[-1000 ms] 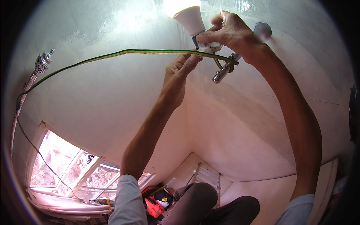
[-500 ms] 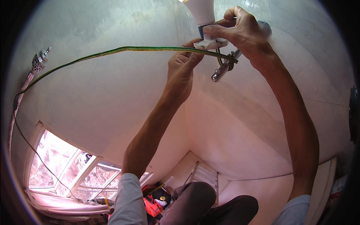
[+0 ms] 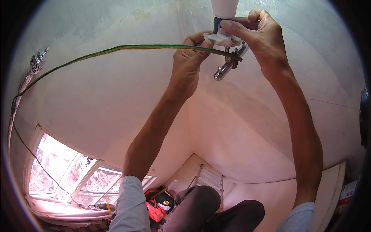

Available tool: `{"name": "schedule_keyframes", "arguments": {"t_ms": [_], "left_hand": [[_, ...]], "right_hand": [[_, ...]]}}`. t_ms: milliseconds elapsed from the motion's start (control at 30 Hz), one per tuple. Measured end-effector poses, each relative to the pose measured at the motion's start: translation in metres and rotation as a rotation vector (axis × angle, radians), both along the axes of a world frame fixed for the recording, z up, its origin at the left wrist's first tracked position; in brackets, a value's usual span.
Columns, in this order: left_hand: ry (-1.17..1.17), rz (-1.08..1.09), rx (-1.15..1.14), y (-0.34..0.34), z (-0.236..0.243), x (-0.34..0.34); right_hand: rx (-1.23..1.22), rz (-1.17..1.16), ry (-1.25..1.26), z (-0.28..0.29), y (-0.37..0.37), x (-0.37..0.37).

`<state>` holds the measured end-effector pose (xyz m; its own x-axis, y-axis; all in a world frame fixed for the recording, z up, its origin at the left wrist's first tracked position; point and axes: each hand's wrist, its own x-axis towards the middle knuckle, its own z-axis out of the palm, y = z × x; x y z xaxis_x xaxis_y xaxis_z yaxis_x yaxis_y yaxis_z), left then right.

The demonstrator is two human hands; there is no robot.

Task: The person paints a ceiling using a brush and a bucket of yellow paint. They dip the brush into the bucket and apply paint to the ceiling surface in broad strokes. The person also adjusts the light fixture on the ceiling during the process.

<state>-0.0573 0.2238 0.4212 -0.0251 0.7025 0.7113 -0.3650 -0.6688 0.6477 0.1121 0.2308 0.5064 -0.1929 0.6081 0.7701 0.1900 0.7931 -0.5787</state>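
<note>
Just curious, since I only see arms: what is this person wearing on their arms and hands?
Both hands, left hand and right hand, are bare: no gloves, rings or watch show. The forearms are bare too. Light grey sleeves show only at the picture's lower edge, ending near the elbows.

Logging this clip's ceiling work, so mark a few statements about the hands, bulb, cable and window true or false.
1. Both hands, the left hand and right hand, are raised at the white bulb. True.
2. The green cable runs off to the person's right. False: it arcs to the left.
3. A metal tool hangs just under the hands. True.
4. The window is at upper right. False: it is at lower left.
</note>
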Motion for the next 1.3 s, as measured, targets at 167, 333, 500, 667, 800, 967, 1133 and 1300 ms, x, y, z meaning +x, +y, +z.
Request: {"name": "schedule_keyframes", "arguments": {"t_ms": [167, 333, 500, 667, 800, 967, 1133, 1300], "left_hand": [[-0.035, -0.042, 0.02, 0.002, 0.002, 0.002], [0.073, 0.03, 0.029, 0.002, 0.008, 0.0], [0.061, -0.063, 0.047, 0.004, 0.012, -0.002], [0.107, -0.134, 0.027, 0.003, 0.017, -0.004], [0.087, -0.087, 0.041, 0.005, 0.018, -0.001], [0.07, -0.156, 0.11, 0.002, 0.018, 0.0], [0.026, -0.19, 0.082, 0.007, 0.015, 0.004], [0.073, -0.162, 0.068, 0.003, 0.022, 0.005]], "right_hand": [[-0.047, 0.036, 0.059, -0.005, -0.009, 0.006], [-0.042, 0.091, 0.131, -0.012, -0.004, 0.012], [-0.025, 0.102, 0.238, -0.023, -0.008, 0.01], [-0.018, 0.049, 0.318, -0.031, -0.007, 0.012], [-0.013, 0.084, 0.394, -0.036, -0.011, 0.007], [-0.007, 0.088, 0.415, -0.043, -0.016, 0.008], [-0.044, 0.117, 0.51, -0.055, -0.015, 0.011], [-0.041, 0.273, 0.626, -0.061, -0.014, 0.012]]}}
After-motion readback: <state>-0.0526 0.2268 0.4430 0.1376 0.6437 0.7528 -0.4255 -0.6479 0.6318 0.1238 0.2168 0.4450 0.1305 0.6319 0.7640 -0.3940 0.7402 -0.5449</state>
